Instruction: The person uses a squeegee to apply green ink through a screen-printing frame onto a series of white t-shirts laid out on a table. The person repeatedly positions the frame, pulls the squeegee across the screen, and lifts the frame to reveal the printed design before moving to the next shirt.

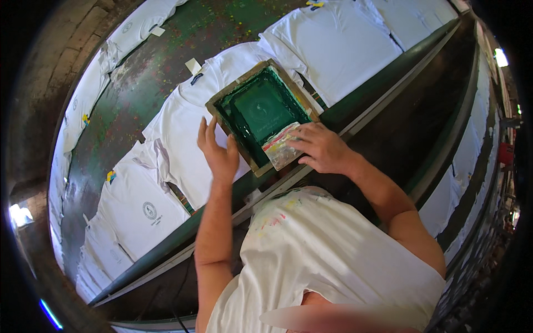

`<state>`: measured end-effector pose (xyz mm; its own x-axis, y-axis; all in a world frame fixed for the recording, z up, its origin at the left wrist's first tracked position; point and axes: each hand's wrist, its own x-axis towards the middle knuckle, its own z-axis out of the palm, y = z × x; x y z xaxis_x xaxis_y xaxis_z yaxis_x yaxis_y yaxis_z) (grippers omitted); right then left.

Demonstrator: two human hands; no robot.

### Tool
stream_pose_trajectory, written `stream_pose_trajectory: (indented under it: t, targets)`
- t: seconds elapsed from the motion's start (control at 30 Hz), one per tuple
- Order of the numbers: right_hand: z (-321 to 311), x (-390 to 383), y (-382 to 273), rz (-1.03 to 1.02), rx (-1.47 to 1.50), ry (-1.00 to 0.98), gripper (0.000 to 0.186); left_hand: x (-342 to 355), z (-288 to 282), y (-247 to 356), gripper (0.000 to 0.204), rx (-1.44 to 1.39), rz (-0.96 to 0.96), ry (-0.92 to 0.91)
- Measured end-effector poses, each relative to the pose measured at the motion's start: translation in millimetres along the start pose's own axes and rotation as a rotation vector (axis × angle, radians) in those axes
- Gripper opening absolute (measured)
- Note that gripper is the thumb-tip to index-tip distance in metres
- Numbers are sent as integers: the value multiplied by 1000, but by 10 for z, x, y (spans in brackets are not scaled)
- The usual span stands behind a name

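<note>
At five o'clock of screen (pixel 239 81): squeegee (pixel 282 151), long axis eight-to-two, right hand (pixel 325 147) gripping it. Left hand (pixel 220 155): eight o'clock, fingers spread.

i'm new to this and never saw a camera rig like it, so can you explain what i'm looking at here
There is no machine here: these are a person's own bare hands. The one picture comes from a wide fisheye camera on their head, looking down, so straight edges bend toward the rim.

White T-shirts lie in rows on a long, dark green table speckled with colour. One toward the left bears a dark round print. A wooden frame with a green panel lies over another shirt.

The right hand holds a flat, paint-smeared tool at the frame's near side. The left hand is open beside the frame's left side; whether it touches is hard to tell.
</note>
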<state>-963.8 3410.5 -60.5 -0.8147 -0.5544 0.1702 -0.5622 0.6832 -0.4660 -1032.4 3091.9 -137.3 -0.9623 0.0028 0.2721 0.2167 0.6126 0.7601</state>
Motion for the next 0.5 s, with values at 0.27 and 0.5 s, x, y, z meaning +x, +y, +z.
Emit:
stream_pose_trajectory:
  t: [0.27,0.5]
  targets:
    - [-22,365,-29,-64,-152,2,40,1040,-396,191,107,621,135,-602]
    - [-106,613,88,6,-32,-196,38,1155,-369,362,105,761,43,-716]
